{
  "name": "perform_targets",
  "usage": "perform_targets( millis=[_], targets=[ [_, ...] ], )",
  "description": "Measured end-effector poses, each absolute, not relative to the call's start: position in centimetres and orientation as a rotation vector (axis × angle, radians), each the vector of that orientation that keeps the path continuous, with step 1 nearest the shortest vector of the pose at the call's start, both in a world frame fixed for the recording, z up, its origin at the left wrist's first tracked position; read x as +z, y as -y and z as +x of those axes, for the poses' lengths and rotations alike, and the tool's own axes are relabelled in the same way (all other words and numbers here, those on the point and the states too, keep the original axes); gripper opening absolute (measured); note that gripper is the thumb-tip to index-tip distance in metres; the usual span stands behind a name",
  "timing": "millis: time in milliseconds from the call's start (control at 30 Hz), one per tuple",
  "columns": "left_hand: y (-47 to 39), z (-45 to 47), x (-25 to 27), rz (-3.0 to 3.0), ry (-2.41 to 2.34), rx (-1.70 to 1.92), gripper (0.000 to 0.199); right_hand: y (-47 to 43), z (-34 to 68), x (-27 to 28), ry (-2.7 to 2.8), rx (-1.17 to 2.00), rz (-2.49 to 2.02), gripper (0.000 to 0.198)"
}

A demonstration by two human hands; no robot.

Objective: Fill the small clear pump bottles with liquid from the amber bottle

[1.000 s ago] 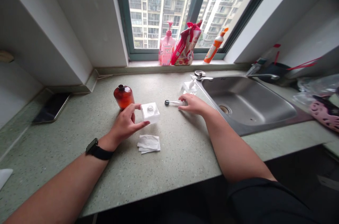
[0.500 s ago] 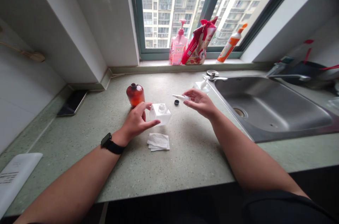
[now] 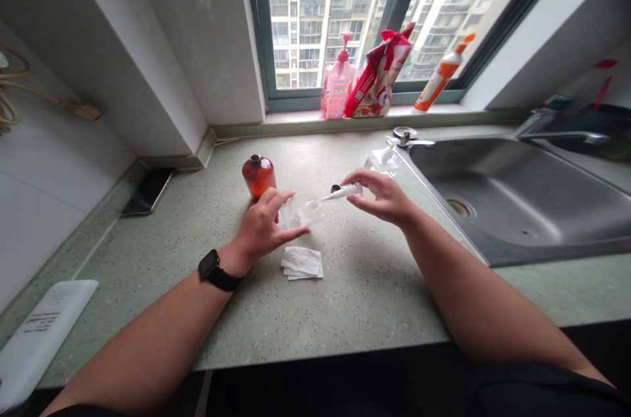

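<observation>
My left hand (image 3: 261,223) grips a clear, square-sided bottle (image 3: 294,213), tilted so its open neck faces right. Between the fingers and thumb of my right hand (image 3: 380,196) is a slim white tapered tube (image 3: 348,191), whose narrow tip points left at the bottle's neck. Whether the tip is inside the neck or just at it, I cannot tell. A small black cap (image 3: 336,188) lies right behind the tube. An amber bottle (image 3: 258,177) without a lid stands behind my left hand. Folded white tissue (image 3: 302,263) lies in front of the clear bottle.
Behind my right hand stands a clear pump bottle (image 3: 384,159) beside the steel sink (image 3: 517,196). A phone (image 3: 148,191) lies at the left wall, with a white plastic case (image 3: 46,331) nearer. A pink pump bottle (image 3: 338,88), red bag (image 3: 379,78) and orange bottle (image 3: 440,83) line the sill.
The clear bottle has gone from upright to tilted right. The white tube's tip has come down to its neck. The view has shifted slightly left.
</observation>
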State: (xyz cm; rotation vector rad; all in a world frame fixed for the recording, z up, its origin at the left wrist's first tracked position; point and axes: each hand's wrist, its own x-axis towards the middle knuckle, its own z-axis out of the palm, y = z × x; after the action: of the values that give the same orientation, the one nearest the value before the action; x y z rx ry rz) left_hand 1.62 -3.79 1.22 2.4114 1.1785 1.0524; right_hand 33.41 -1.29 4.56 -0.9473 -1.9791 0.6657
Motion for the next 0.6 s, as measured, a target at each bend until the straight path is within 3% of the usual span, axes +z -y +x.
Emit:
perform_targets(
  millis=[600],
  targets=[
    [3.8,2.4,0.7,2.317,-1.125,1.037,0.069,2.2,28.6,1.6,1.695,1.025,-0.833,0.038]
  ],
)
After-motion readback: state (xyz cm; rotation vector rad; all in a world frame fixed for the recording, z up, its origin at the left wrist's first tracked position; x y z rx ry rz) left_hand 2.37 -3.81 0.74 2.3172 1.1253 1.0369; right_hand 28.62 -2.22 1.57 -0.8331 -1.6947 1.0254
